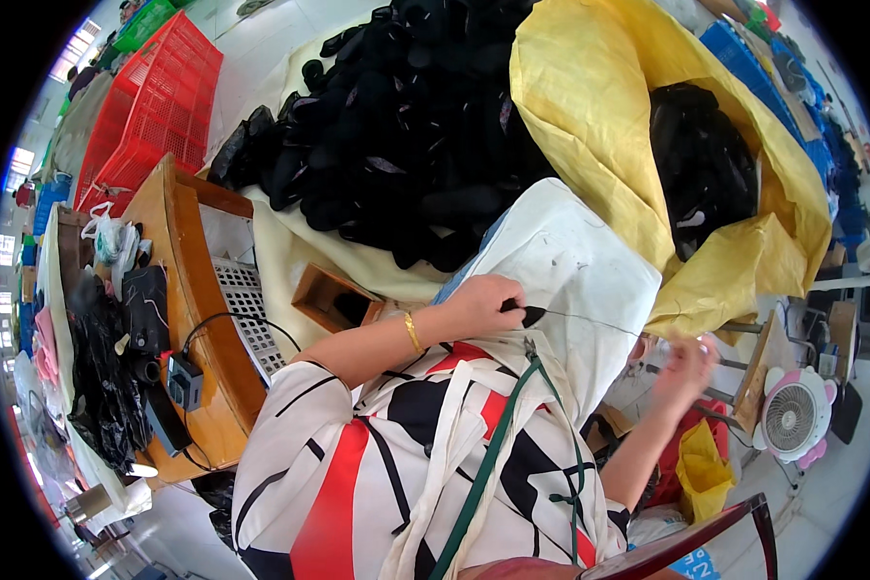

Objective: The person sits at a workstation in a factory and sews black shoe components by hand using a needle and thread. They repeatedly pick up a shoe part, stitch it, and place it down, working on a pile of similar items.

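Closed fingers of my left hand (481,302), with a gold bracelet at the wrist, hold a small dark fabric piece (532,316) above my lap. Its pointed end sticks out past the fingers; the rest is hidden in the grip. From it a thin dark thread (594,323) runs taut to the right. My right hand (684,372) is out to that side at the thread's far end, smeared by motion with the fingers drawn together. Whether a needle is in it is too blurred to see. Beneath the thread lies a white cloth-covered surface (590,261).
A big heap of black soft pieces (406,135) lies ahead, beside an open yellow sack (590,116) with more dark pieces. On the left are a wooden table (179,261), a small wooden box (333,298) and a red crate (155,106). A fan (795,409) stands at right.
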Motion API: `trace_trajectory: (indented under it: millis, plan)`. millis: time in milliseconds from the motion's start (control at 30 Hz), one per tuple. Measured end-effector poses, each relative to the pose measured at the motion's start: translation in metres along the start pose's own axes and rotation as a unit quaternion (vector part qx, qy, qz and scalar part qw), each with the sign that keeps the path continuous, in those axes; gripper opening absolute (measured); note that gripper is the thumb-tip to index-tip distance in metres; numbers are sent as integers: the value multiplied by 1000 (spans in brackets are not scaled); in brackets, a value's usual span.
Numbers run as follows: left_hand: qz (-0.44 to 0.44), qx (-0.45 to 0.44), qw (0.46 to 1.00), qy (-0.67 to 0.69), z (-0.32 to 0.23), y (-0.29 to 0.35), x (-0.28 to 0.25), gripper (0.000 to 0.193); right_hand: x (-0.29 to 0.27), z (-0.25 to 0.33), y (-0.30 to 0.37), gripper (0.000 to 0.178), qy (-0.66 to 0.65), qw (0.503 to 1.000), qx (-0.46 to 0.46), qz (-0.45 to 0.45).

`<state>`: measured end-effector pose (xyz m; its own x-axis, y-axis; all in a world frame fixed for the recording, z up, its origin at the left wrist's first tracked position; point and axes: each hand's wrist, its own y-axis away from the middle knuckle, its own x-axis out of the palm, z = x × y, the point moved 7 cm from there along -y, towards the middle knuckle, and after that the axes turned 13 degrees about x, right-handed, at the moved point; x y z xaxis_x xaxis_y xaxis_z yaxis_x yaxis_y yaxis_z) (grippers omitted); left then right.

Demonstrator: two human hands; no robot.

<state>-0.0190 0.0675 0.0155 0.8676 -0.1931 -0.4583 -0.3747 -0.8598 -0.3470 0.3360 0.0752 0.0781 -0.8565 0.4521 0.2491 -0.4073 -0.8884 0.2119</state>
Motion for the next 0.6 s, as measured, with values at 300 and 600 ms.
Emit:
trace_trajectory:
  millis: [300,600]
  plan:
    - [63,-134,944,295,31,-25,14,17,137,-112,38,15,348,867,88,345]
    - [32,-195,905,-377,297,-10,-133,17,115,-115,-4,10,373,890,188,182]
